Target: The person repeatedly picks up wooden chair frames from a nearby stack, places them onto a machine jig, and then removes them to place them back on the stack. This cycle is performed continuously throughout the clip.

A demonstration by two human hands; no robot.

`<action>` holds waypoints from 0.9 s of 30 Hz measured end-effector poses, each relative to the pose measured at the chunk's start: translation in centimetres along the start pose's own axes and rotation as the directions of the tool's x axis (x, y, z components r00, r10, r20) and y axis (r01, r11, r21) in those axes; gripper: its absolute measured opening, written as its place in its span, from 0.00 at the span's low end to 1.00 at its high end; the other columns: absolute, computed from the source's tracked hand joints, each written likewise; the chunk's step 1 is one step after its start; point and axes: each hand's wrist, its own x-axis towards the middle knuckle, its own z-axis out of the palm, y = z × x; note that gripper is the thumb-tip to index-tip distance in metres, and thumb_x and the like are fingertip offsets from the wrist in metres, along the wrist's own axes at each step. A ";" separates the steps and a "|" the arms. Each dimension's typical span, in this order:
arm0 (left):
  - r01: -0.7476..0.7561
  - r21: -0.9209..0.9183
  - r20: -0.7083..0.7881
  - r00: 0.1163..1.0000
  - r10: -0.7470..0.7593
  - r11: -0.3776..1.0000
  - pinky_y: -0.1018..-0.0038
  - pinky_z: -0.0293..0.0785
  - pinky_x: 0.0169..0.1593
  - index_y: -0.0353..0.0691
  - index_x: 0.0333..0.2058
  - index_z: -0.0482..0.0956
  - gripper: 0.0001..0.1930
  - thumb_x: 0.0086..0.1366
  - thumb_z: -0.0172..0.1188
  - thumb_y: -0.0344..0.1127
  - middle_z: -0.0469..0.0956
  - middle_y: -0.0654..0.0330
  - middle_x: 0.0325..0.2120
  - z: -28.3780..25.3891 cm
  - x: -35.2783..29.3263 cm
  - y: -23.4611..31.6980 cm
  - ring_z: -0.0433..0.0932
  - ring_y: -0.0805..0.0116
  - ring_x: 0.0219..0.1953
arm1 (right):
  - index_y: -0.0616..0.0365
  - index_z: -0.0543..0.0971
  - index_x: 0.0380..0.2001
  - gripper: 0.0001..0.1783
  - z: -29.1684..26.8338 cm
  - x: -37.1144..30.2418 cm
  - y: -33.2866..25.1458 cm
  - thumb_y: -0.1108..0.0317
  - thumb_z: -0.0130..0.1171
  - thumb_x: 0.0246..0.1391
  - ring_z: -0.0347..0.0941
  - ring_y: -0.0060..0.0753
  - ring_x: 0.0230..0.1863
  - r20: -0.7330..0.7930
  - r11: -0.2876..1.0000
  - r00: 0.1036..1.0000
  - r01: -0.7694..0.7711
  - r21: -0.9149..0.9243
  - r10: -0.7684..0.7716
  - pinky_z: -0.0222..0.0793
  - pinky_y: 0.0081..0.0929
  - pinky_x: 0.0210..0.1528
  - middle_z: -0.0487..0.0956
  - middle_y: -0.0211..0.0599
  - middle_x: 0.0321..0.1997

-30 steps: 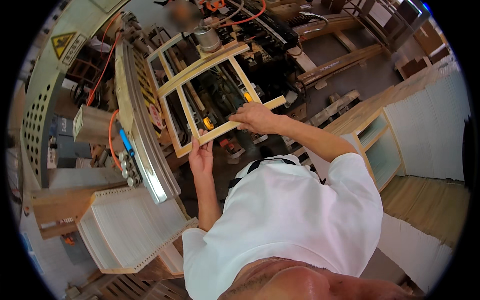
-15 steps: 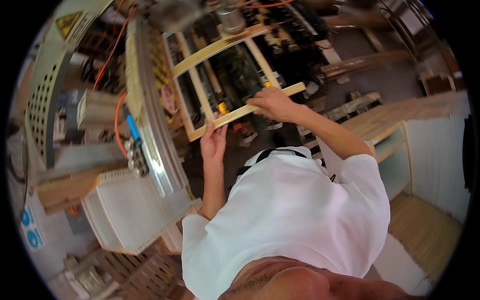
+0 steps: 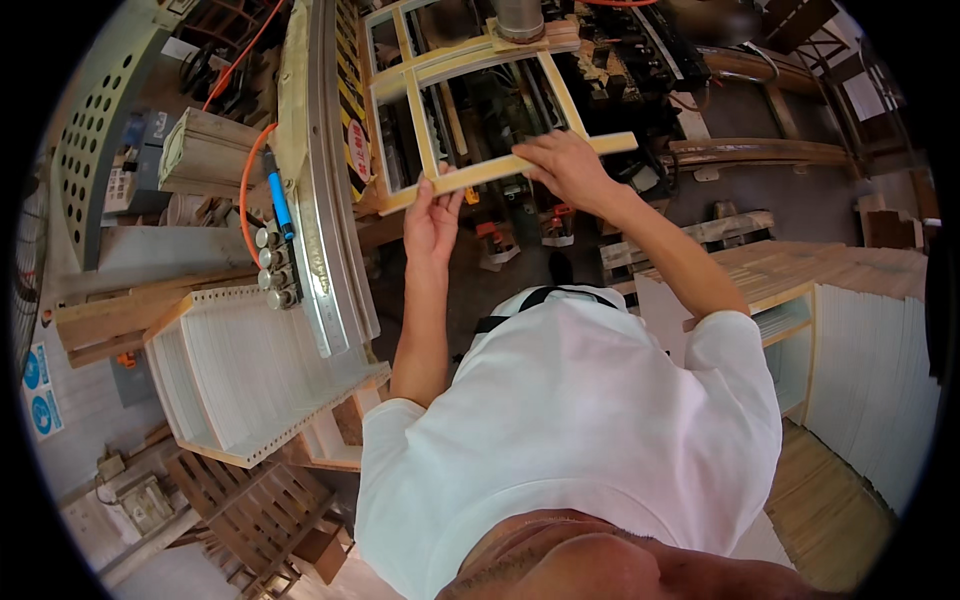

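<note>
A pale wooden lattice frame (image 3: 505, 167), with several bars and crosspieces, is held out in front of me, reaching toward the machine. My left hand (image 3: 432, 222) grips the near rail close to its left corner, fingertips at the rail's edge. Farther right on that same rail, my right hand (image 3: 568, 168) is closed over it from above, its fingertips partly hidden. A metal cylinder (image 3: 520, 18) of the machine stands over the frame's middle crosspiece, on a wooden block (image 3: 545, 38); whether it presses on the frame I cannot tell.
A long metal rail (image 3: 325, 240) runs along the left, with a blue pen-like tool (image 3: 279, 200) and an orange hose (image 3: 245, 205). White stacked panels (image 3: 255, 365) stand at lower left. A wood-topped cabinet (image 3: 830, 265) is at right, a pallet (image 3: 690, 245) before it.
The frame, my hands and the surroundings appear higher in the picture, as my view has shifted. Both hands keep hold of the near rail, and my arms reach farther out.
</note>
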 end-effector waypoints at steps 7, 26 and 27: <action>-0.107 -0.090 -0.105 0.990 0.097 0.990 0.52 0.55 0.65 0.27 0.52 0.61 0.20 0.70 0.45 0.39 0.62 0.42 0.56 3.7 7.6 1.9 0.60 0.48 0.61 | 0.55 0.78 0.40 0.18 1.9 10.2 3.9 0.73 0.60 0.41 0.68 0.36 0.42 0.094 0.853 0.974 0.224 -0.471 -0.204 0.60 0.33 0.48 0.77 0.32 0.36; -0.044 -0.297 -0.054 0.998 0.029 0.954 0.56 0.39 0.68 0.33 0.65 0.31 0.50 0.63 0.48 0.62 0.37 0.46 0.67 7.2 19.4 -3.4 0.39 0.50 0.69 | 0.55 0.78 0.33 0.10 5.4 21.7 11.4 0.66 0.56 0.44 0.79 0.42 0.35 0.341 0.836 0.928 0.305 -0.456 -0.152 0.67 0.39 0.41 0.81 0.42 0.30; -0.059 -0.401 -0.018 0.998 0.057 0.914 0.56 0.38 0.68 0.34 0.65 0.34 0.49 0.62 0.49 0.63 0.40 0.48 0.67 7.8 19.9 -3.5 0.41 0.52 0.69 | 0.55 0.78 0.33 0.11 5.1 21.7 11.4 0.66 0.56 0.43 0.79 0.42 0.36 0.344 0.834 0.925 0.315 -0.454 -0.162 0.67 0.39 0.42 0.81 0.42 0.30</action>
